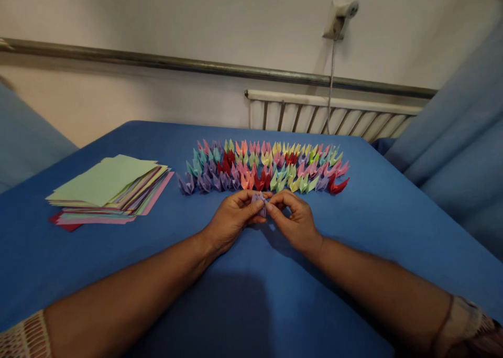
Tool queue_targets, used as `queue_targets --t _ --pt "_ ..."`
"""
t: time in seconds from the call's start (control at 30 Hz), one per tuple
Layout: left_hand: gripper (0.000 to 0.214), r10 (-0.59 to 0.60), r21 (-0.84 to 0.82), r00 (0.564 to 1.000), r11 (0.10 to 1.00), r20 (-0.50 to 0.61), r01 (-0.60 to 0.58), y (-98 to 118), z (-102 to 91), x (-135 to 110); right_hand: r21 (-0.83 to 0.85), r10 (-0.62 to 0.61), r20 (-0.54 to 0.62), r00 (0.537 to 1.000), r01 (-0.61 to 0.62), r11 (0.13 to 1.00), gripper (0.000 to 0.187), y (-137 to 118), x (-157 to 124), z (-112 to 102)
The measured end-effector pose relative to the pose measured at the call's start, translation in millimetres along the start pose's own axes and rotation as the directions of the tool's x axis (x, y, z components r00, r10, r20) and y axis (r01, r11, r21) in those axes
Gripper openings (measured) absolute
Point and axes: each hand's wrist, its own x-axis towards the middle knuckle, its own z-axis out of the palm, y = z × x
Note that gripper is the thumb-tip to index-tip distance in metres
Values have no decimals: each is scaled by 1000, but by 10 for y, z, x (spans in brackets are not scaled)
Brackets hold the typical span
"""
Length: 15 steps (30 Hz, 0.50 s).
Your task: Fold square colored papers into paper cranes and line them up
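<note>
Between my two hands is a small lavender piece of folded origami paper (pixel 258 199), partly covered by fingers. My left hand (pixel 238 212) pinches it with the thumb on the near side and fingers behind. At its right edge, the thumb and forefinger of my right hand (pixel 294 219) are pressed together on the paper. Just beyond the hands stand several rows of folded paper cranes (pixel 262 180) in purple, pink, red, green, yellow and teal. Fingers hide part of the fold in the lavender paper.
On the left lies an untidy stack of coloured paper squares (pixel 106 182), pale green on top. Everything rests on a blue-covered table (pixel 188 305). A metal rail (pixel 176 63) and a wall socket with a cord (pixel 338 22) are behind. Blue curtains (pixel 463 132) hang at the right.
</note>
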Motion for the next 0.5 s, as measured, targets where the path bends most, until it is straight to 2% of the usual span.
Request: queue_targets --t 0.13,0.23,0.37,0.5 --pt "19 59 21 998 998 -2 -59 -14 -15 2 58 27 1 1000 -27 998 11 -9 13 -5" --pt "16 127 24 992 992 -8 -127 -25 -22 10 154 131 44 990 -137 978 15 -16 28 -15" --pt "13 215 95 977 972 -6 -213 -27 -35 20 335 355 125 926 -376 864 28 -28 50 -41" --pt "13 288 193 958 939 17 -285 -12 -56 22 442 493 184 850 -520 731 32 -76 26 -59"
